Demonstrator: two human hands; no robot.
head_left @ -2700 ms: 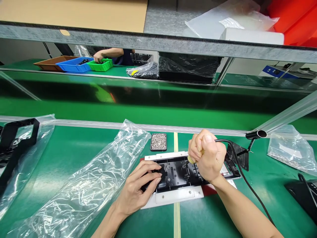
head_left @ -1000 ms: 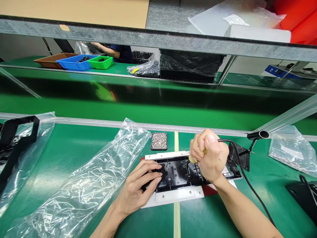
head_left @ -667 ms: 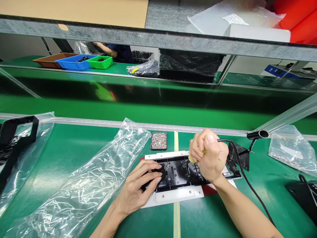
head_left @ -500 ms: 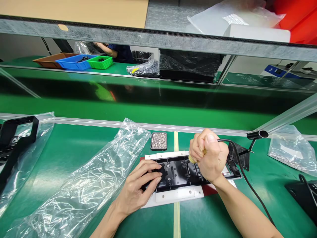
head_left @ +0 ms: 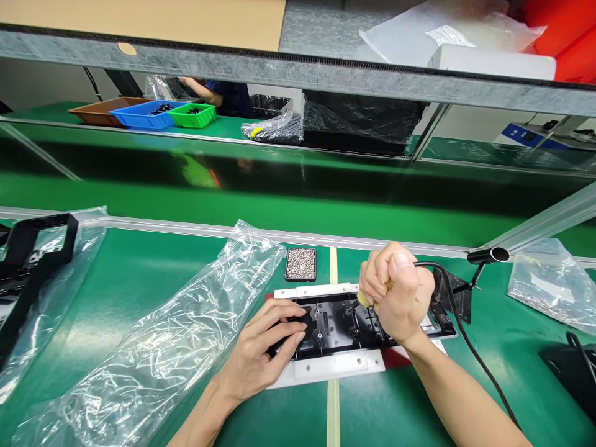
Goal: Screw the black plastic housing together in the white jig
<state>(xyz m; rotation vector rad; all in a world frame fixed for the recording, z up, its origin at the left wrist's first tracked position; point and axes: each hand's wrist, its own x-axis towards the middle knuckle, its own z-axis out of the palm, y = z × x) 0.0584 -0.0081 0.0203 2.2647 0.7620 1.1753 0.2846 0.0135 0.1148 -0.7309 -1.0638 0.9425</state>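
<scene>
A long black plastic housing (head_left: pixel 333 323) lies in a white fixture (head_left: pixel 339 367) on the bench. At the housing's left end, my left hand (head_left: pixel 261 341) grips it with curled fingers and thumb, hiding that part. My right hand (head_left: pixel 398 292) is closed in a fist around a corded tool with a yellowish handle (head_left: pixel 364 299), which looks like a soldering iron. Its thin shaft points down and left at the housing's inside, near small posts; I cannot tell whether the tip touches. A black cable (head_left: pixel 449 292) leaves the top of the fist.
Behind the fixture is a small tray (head_left: pixel 300 264) of tiny metal parts. Clear plastic bags (head_left: pixel 181 329) lie at left; black frames (head_left: pixel 41 267) sit farther left. At right stand a tubular holder (head_left: pixel 488 255) and a bag of parts (head_left: pixel 552 285). A shelf (head_left: pixel 298 74) crosses above; beyond it a co-worker's arm (head_left: pixel 205 92) shows.
The whole view has shifted slightly. Both hands keep their places on the housing and the tool, with no clear movement of either.
</scene>
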